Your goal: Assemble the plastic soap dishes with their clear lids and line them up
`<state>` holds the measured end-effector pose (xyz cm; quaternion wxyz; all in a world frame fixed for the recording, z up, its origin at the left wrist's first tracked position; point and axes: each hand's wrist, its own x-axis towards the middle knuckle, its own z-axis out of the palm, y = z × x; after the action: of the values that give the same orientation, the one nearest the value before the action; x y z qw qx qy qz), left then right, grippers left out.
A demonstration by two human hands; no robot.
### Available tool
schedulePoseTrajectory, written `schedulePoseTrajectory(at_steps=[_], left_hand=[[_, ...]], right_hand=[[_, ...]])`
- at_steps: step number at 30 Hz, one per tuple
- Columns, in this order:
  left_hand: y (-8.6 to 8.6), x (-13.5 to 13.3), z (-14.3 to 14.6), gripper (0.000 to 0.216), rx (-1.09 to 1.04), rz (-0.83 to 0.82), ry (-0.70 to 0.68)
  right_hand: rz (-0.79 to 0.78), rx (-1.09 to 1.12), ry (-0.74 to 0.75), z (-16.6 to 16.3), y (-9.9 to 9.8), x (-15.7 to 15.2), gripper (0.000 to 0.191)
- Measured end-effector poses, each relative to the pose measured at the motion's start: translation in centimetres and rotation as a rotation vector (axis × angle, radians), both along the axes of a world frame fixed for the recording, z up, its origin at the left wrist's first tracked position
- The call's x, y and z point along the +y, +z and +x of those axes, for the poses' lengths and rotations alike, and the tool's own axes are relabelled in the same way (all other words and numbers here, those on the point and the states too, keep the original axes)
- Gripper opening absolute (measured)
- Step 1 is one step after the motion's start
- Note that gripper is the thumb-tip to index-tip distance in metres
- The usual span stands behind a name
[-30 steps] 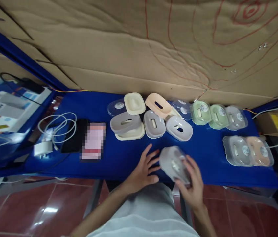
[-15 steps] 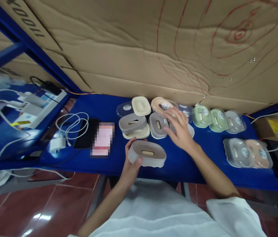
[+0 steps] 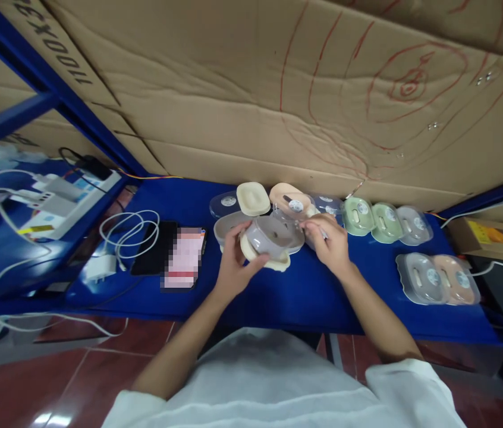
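My left hand grips a grey plastic soap dish with a cream lower part, fingers behind and thumb on the near edge. The dish is tilted over the other dishes. My right hand is closed just right of it, fingertips pinched around something pale that the fingers mostly hide. Behind my left fingers another grey dish rests on the table. Beyond lie a cream tray, a peach dish and a clear lid with a round sticker.
Two green lidded dishes and a grey one line the back right. Nearer stand a grey and a peach lidded dish. On the left are a phone, a coiled white cable and a power strip.
My left hand has raised the grey dish away from me and tilted it. My right hand has come down beside it, and its spread fingers have closed.
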<state>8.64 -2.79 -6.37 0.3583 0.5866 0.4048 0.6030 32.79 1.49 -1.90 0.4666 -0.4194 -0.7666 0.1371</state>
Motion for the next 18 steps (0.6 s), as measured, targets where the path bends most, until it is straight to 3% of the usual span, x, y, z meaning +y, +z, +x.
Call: schedulePoseTrajectory(at_steps=[3, 6, 9, 12, 18], left_hand=[[0.3, 2.1, 0.8, 0.068, -0.011, 0.057, 0.074], [0.5, 2.8, 1.1, 0.068, -0.011, 0.072, 0.056], [0.2, 3.5, 0.8, 0.067, 0.005, 0.12, 0.024], [-0.2, 4.6, 0.2, 0.068, 0.09, 0.129, 0.102], [-0.7, 5.0, -0.9, 0.06, 0.592, 0.065, 0.202]], right_hand=[[-0.045, -0.058, 0.042, -0.6, -1.6, -0.1, 0.036], [-0.088, -0.117, 0.124, -0.5, -3.2, -1.1, 0.04], [-0.013, -0.123, -0.017, 0.4, -3.7, -1.1, 0.031], [0.071, -0.235, -0.145, 1.2, -3.2, 0.3, 0.027], [0.089, -0.485, -0.311, 4.3, -2.2, 2.9, 0.039]])
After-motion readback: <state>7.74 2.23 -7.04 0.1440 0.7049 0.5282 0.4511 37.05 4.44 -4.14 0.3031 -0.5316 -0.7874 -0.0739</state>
